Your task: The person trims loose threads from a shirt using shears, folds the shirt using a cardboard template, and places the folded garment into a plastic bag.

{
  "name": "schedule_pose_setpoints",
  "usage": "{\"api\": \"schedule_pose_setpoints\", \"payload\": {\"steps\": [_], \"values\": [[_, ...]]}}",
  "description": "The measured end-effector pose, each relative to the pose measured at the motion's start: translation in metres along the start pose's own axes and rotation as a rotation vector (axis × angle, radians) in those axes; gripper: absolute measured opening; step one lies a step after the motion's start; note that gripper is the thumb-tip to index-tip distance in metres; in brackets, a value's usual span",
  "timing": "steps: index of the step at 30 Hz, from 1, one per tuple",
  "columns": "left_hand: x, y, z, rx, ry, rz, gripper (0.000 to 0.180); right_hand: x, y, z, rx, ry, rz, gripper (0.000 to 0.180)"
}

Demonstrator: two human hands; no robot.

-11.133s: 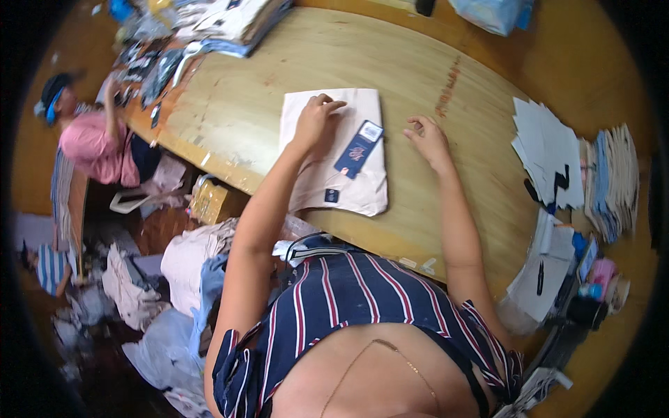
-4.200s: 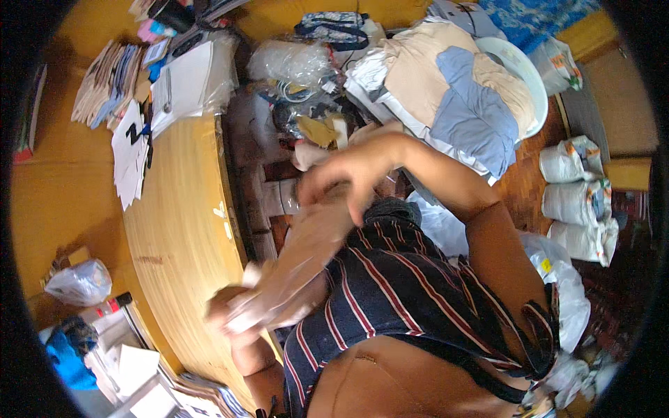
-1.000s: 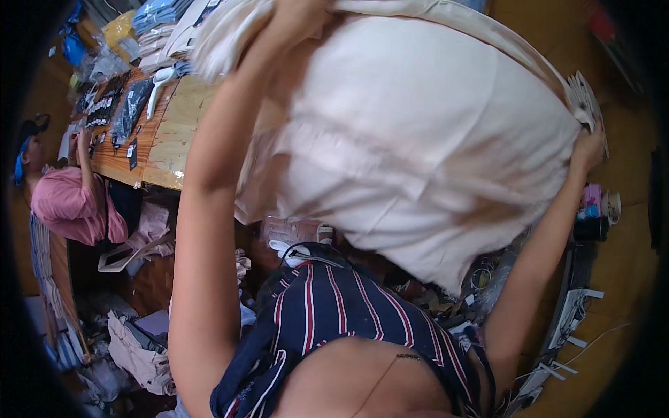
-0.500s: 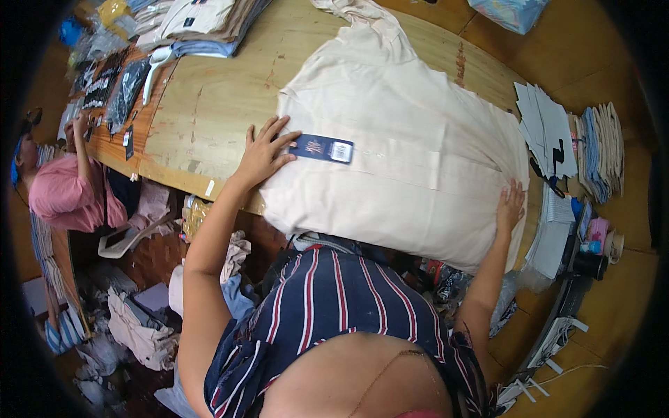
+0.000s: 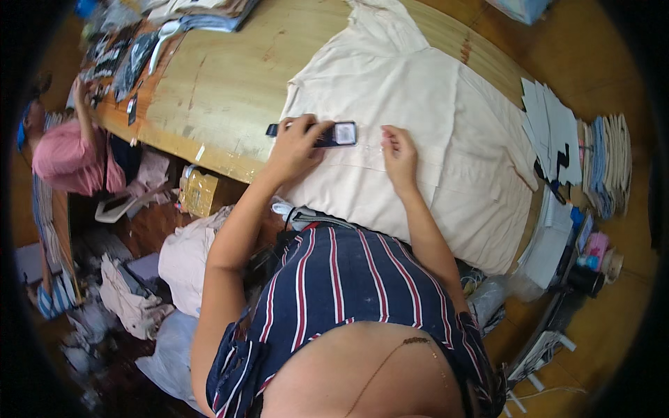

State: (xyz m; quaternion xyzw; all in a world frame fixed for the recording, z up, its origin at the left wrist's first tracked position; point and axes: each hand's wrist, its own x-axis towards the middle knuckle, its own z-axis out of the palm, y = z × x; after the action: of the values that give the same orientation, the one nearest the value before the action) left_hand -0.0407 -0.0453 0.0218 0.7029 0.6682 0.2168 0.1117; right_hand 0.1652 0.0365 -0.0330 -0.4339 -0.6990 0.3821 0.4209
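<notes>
Now that the cream garment (image 5: 418, 125) lies spread flat on the wooden table (image 5: 223, 83), both hands have come in toward its middle compared with half a second back, when the left was out at the tag and the right was way down at the near right hem. The left hand (image 5: 296, 143) sits on the dark hang tag (image 5: 327, 134), fingers flat over the tag's left end, pressing it onto the cloth rather than pinching it, as far as I can tell. The right hand (image 5: 397, 150) has travelled the most: it's now just beside the tag's right end, fingers curled together with the tips down on the fabric. Can't tell if it's nipping anything, maybe a thin clear bit near the tag, but it's too small to call. The tag itself looks to have shifted a little toward the near edge and sits roughly level. A second ago the whole garment was up in the air being shaken out, so my read is the laying-out part is done and the work has moved to the tag area. Off to the right there's a stack of white cards (image 5: 550, 125), and another person in pink (image 5: 66, 153) works at the far left end of the table.
</notes>
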Motion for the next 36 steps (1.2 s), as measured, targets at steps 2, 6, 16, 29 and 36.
{"api": "schedule_pose_setpoints", "payload": {"steps": [2,6,16,29,36], "values": [[-0.003,-0.021,0.008,-0.079,0.327,0.089,0.05,-0.002,0.0,-0.007,-0.031,0.04,-0.02,0.02],[-0.044,-0.091,-0.009,0.31,0.856,-0.37,0.062,-0.006,-0.016,-0.075,-0.34,0.24,-0.192,0.018],[-0.025,-0.006,0.044,0.46,-0.07,-0.28,0.046,-0.114,0.062,-0.393,-1.066,1.241,0.608,0.018],[-0.037,-0.019,0.043,0.558,0.209,-0.203,0.037,-0.109,0.145,-0.535,-1.32,0.709,0.45,0.035],[-0.048,-0.033,0.04,0.508,0.39,-0.126,0.029,-0.016,0.159,-0.498,-1.157,0.266,0.08,0.036]]}}
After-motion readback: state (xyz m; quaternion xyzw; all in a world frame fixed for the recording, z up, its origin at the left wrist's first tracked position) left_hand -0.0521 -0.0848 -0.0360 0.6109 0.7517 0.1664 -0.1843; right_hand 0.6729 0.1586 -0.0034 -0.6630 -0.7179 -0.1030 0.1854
